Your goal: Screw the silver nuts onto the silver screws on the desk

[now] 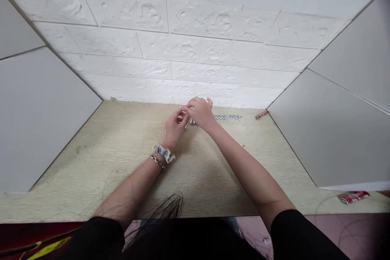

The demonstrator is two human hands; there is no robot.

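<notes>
Over the back middle of the wooden tabletop [122, 142], my two hands meet at the fingertips. My left hand [174, 130], with a scrunchie [164, 152] and a chain bracelet [157, 161] at its wrist, has its fingers curled inward. My right hand [200, 113] arches over from the right, thumb and finger pinched. Anything between the fingertips is too small or hidden to name. Just below the pinch, a small shiny metal piece with a round base [192, 122] shows between the hands. Right of my right hand lies a row of small silver screw-like pieces [228, 117].
A white brick-pattern wall [185, 48] closes the back, with grey-white panels at left [45, 118] and right [341, 130]. A small red and silver cylinder [262, 114] lies near the back right corner; another [353, 197] lies at the front right edge.
</notes>
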